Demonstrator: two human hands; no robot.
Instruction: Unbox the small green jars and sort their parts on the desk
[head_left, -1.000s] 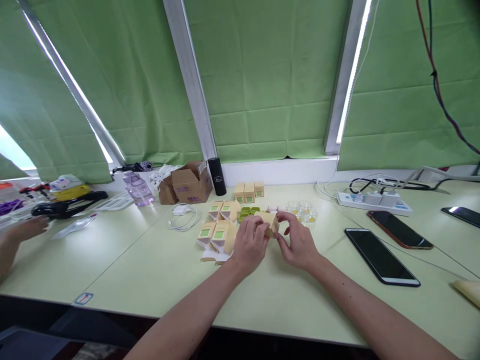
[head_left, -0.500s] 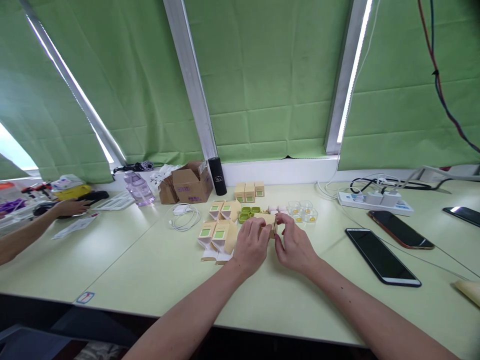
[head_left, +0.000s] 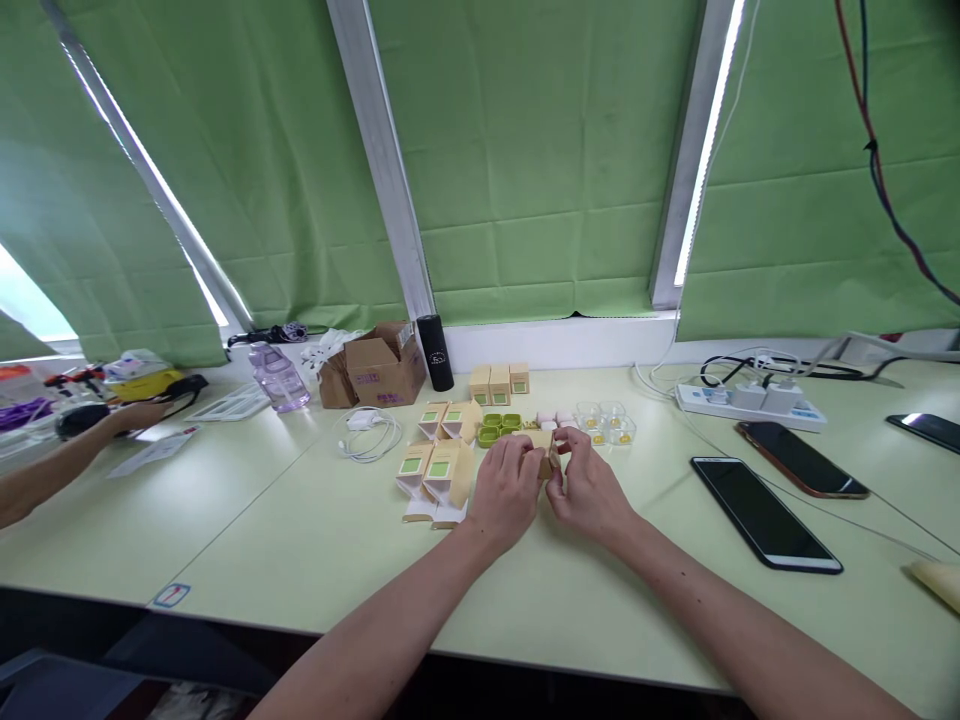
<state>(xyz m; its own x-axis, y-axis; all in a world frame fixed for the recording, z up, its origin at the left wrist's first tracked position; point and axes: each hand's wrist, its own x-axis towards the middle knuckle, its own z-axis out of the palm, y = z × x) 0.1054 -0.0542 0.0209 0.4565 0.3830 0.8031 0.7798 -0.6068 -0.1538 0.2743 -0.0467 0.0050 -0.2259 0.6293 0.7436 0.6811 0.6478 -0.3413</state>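
Note:
My left hand (head_left: pixel 510 490) is closed around a small tan cardboard box (head_left: pixel 534 438) above the table. The fingers of my right hand (head_left: pixel 589 488) pinch the box's right end, where a flap seems to be; the fingertips partly hide it. Left of my hands, several similar boxes with green labels (head_left: pixel 441 470) lie with their white-lined ends open. Just beyond the held box sit small green square containers (head_left: pixel 499 428), partly covered by it. Clear plastic cups with yellow bits inside (head_left: pixel 605 424) stand to the right, beside some small whitish pieces (head_left: pixel 553 419).
Upright tan boxes (head_left: pixel 499 384) stand at the back, near a black bottle (head_left: pixel 435 353) and an open carton (head_left: pixel 384 368). A white cable (head_left: pixel 370 435) lies coiled at left. Phones (head_left: pixel 765 515) and a power strip (head_left: pixel 750 405) are at right. Another person's hand (head_left: pixel 142 415) is far left.
My right fingers have shifted slightly at the box's end, and the box has turned a little. At far left the other person's hand has moved slightly left.

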